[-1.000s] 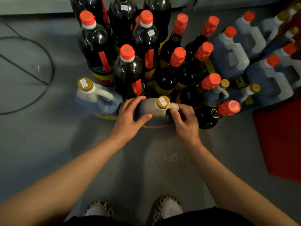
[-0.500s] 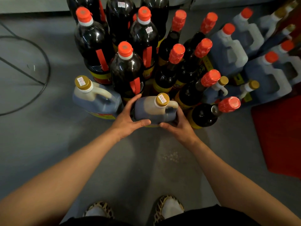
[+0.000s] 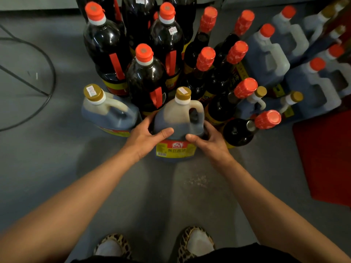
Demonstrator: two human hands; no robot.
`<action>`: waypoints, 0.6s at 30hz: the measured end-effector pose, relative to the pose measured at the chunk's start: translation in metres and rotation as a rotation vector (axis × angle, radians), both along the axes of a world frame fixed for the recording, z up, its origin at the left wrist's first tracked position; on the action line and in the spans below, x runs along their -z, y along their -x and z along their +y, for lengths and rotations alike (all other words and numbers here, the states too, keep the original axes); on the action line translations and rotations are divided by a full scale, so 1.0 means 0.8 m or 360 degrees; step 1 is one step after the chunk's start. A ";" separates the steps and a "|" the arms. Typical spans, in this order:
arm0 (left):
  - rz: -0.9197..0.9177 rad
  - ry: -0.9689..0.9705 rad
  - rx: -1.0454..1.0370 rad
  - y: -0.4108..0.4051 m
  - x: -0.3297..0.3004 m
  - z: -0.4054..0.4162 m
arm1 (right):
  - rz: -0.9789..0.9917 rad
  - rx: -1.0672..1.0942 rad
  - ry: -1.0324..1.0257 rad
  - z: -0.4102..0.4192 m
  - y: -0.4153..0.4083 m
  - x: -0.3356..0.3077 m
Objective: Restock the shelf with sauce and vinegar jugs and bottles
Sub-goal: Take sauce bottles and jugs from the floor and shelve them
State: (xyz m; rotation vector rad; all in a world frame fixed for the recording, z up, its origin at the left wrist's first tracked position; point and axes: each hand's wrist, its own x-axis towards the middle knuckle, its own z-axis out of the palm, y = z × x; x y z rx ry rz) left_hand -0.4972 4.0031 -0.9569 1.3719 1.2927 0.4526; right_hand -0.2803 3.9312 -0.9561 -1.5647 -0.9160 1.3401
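Observation:
A gold-capped jug of dark sauce [image 3: 178, 122] with a side handle and a red and yellow label stands at the front of a cluster on the grey floor. My left hand [image 3: 146, 135] grips its left side, thumb across the front. My right hand [image 3: 210, 141] grips its right side below the handle. A second gold-capped jug [image 3: 108, 112] stands just to the left. Behind them stand several tall dark bottles with orange caps [image 3: 146, 78].
Slim dark bottles with red caps [image 3: 224, 76] crowd the middle right, and one [image 3: 247, 128] leans beside my right hand. Bluish jugs with orange caps [image 3: 266, 54] fill the far right. A red mat [image 3: 326, 158] lies at right, a black cable [image 3: 38, 76] at left.
Both hands slid from the jug's shoulders down to its sides. The jug has come toward me, out of the cluster, so its label now shows.

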 end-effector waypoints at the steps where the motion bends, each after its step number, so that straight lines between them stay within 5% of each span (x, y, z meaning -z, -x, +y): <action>1: 0.0029 0.0016 -0.0005 0.000 0.000 -0.002 | 0.0015 0.0029 0.0017 -0.001 0.003 -0.001; 10: 0.0323 0.0214 0.0003 0.005 -0.002 -0.024 | 0.0145 0.0067 0.0260 -0.028 0.009 0.003; 18: 0.0455 0.0536 -0.0040 0.029 -0.114 -0.076 | 0.0234 0.0092 0.0551 -0.071 0.037 -0.116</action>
